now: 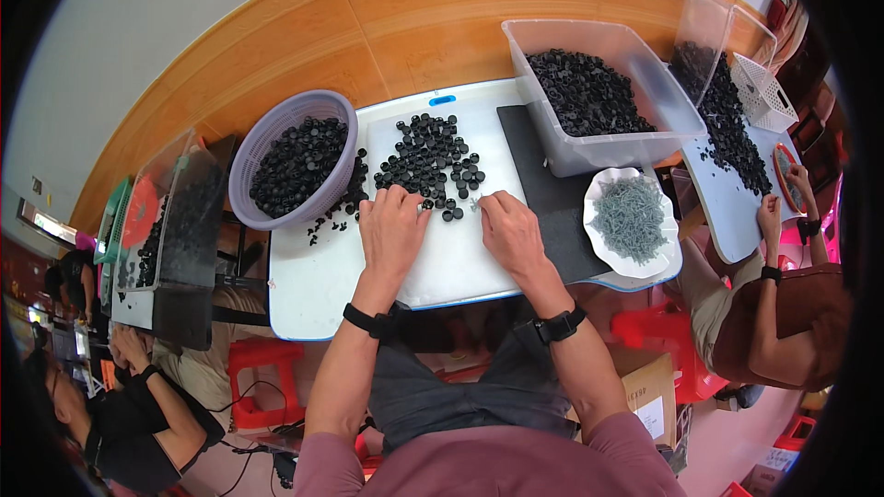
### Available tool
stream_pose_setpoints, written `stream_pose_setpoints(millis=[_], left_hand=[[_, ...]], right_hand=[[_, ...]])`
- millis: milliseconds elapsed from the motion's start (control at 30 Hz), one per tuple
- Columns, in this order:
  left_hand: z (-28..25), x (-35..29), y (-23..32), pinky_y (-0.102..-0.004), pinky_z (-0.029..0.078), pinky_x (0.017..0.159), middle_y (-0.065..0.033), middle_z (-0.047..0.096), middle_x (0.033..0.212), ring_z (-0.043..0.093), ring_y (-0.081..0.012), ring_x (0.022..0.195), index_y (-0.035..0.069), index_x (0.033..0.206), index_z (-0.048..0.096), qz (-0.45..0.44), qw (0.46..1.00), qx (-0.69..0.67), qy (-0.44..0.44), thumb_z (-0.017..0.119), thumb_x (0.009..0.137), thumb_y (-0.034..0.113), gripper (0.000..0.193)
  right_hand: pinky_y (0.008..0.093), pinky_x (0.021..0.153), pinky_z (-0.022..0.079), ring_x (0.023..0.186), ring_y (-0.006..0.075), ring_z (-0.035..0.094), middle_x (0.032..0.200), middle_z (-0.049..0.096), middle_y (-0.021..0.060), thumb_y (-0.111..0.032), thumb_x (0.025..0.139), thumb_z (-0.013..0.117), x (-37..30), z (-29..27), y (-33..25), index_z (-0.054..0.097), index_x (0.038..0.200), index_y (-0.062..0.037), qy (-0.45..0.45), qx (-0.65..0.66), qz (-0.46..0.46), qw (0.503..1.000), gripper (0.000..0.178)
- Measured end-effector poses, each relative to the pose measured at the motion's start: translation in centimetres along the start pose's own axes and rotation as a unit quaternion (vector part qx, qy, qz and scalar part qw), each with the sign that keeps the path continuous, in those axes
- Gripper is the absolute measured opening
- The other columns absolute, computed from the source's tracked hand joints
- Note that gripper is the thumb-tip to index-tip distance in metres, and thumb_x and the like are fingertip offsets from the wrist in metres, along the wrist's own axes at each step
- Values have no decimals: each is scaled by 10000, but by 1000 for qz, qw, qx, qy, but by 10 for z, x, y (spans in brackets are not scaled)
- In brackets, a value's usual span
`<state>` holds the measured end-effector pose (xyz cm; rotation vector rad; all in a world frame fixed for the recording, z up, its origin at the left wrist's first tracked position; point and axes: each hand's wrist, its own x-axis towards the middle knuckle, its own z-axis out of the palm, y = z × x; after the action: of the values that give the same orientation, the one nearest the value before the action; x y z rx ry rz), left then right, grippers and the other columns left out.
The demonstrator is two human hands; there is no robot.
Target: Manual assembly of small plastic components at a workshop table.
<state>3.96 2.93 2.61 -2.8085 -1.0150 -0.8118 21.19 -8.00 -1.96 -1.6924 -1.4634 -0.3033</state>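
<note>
Head view: black round parts point(425, 164) lie loose at the centre of the white worktop point(308, 299). Left hand point(394, 232) is curled at one small black part point(426, 205); grip cannot be told. Right hand point(513, 233) is bent at small grey pieces point(475, 205); grip likewise undetermined. Purple basket point(241, 186) stands left; translucent bin point(599, 153) and white dish point(643, 268), right.

- Cardboard box point(637, 375): short line of dark printed characters.
- White label point(651, 417) on its side: print too small to read.
- Table point(308, 299): blue oval mark point(443, 100), unreadable.
</note>
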Motion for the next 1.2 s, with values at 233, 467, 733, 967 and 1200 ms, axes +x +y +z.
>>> stream_pose_setpoints(millis=[233,467,733,967,1200], left_hand=[[1,-7,2,-392,442,760,-50,617,865,600,-246,847,77,854,685,11,999,-40,10,838,745,160,206],[4,-16,0,-405,504,801,-93,626,859,609,-285,843,28,872,694,3,995,-91,-45,833,748,150,223],[2,-23,1,-405,496,790,-85,616,880,604,-279,872,31,895,711,31,996,-78,-39,793,780,134,175],[8,-30,0,-414,509,789,-99,617,901,618,-296,878,23,934,699,5,994,-105,-34,747,818,86,140],[3,-36,2,-418,524,803,-126,635,941,641,-321,891,23,1058,704,-25,988,-147,-31,731,849,75,217]], right_hand=[[405,676,541,739,298,649,797,600,117,23,797,652,2,-2,-1,664,896,-21,1,-16,-13,1000,109],[403,670,532,737,291,640,793,598,110,16,795,651,2,-3,-2,663,887,-29,3,-16,-24,1000,103],[399,673,534,742,288,642,805,612,109,9,801,645,3,-5,-3,666,876,-33,-2,-24,-27,999,88],[395,680,540,756,290,658,828,628,104,10,778,679,4,-9,-6,666,895,-35,-21,8,-35,999,126],[395,670,540,732,292,657,830,629,105,13,775,683,3,-9,-5,667,908,-33,-22,17,-46,999,142]])
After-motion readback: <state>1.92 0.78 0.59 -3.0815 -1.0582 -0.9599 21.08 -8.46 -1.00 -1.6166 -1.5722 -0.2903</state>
